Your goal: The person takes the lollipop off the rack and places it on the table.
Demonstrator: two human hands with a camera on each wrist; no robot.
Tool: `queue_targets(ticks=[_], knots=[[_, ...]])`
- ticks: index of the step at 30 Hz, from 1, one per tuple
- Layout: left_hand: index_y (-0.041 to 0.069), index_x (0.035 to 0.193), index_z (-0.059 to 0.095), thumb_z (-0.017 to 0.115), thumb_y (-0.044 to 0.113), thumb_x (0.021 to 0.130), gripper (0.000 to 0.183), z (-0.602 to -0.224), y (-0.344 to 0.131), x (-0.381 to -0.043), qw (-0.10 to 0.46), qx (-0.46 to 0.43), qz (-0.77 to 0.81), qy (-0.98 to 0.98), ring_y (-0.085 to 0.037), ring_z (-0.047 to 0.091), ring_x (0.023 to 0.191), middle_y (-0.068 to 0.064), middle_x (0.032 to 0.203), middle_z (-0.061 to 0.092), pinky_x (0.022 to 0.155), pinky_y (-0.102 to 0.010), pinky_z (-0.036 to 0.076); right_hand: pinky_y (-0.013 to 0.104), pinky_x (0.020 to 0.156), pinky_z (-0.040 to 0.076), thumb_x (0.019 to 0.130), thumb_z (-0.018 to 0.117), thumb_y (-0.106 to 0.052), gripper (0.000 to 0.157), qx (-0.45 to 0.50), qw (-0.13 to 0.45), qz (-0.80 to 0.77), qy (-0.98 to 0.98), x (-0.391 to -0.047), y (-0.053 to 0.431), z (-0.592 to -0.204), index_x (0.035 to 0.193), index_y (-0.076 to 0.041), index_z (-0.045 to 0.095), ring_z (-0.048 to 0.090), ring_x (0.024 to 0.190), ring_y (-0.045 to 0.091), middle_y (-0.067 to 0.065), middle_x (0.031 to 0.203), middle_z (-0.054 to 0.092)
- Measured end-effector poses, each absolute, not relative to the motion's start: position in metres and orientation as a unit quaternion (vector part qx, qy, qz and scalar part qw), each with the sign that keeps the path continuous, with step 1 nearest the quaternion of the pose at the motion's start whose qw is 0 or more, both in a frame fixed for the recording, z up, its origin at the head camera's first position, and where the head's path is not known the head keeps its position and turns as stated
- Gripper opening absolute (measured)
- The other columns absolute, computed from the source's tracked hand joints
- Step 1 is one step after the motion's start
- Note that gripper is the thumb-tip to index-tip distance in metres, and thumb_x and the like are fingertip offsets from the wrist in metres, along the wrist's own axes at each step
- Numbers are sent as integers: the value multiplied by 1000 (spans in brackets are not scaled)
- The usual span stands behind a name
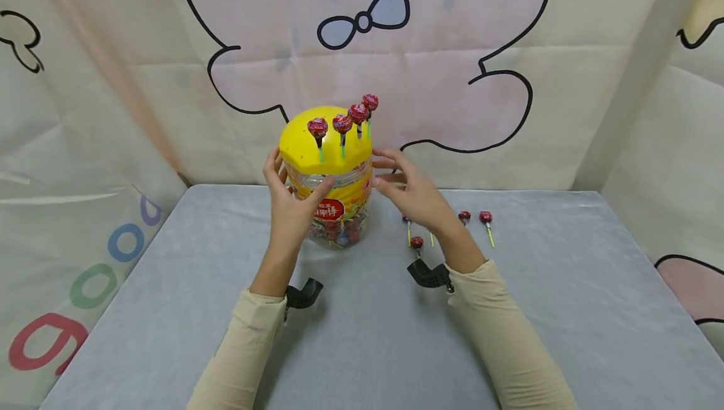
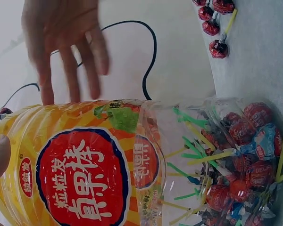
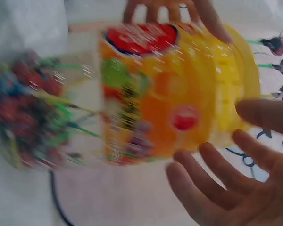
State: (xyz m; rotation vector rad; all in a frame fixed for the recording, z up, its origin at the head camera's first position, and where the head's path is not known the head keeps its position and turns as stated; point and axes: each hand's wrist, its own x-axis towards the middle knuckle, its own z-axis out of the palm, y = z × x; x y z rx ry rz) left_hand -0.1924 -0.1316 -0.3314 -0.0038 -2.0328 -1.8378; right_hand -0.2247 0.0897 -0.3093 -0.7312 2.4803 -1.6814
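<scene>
Gently hold the jar (image 1: 342,212) steady near the middle of the frame, with the left hand (image 1: 290,209) curled round its side. Bring the loosely spread right hand (image 1: 413,193) in beside the yellow lid (image 1: 331,153), without bumping the lollipops (image 1: 342,123) on top.

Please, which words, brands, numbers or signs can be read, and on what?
"粒粒发 真果棒": red badge on the jar's yellow label.
"粒粒发": small red oval, same label.
"DEL": lollipop wrapper in the jar, ending unclear.
Too blurred or small: side badge, fine print, other wrappers.
Cloth shapes: perhaps letters, unsure.
</scene>
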Motion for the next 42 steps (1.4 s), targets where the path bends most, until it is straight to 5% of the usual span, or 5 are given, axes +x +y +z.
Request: queue_targets(ticks=[7,12,26,36,42], knots=[[38,153,10,79,38,85,96,-331,-130,-193,185,0,-657,-731,-19,22,148,4,162,14,119,-52,29,45,103,51,99,61,-22,52,-253,-114,-528,803,-251,84,-262,147,-27,43,63,120,27,11,135,61],[37,153,8,77,38,86,96,-330,-130,-192,178,0,-655,-735,-18,21,149,5,163,13,119,-51,30,40,97,55,99,61,-16,47,-289,-164,-502,799,-262,73,-252,144,-26,50,68,112,25,12,128,67],[40,153,8,78,38,86,96,-332,-133,-193,184,-9,-652,-735,-20,19,150,5,163,12,118,-53,32,37,96,55,99,58,-9,41,-309,-182,-491,794,-266,68,-249,138,-21,56,69,105,22,11,120,71],[38,154,10,79,40,84,99,-332,-133,-192,182,0,-649,-738,-20,17,151,6,163,13,121,-61,19,32,87,59,100,57,-11,38,-311,-174,-550,755,-261,74,-240,138,-16,54,71,92,27,15,115,69],[39,153,11,79,38,84,96,-333,-134,-193,191,-6,-648,-738,-20,19,149,6,162,15,119,-59,24,34,86,59,102,54,-9,38,-291,-164,-576,746,-257,82,-246,139,-15,52,71,95,26,15,112,68]])
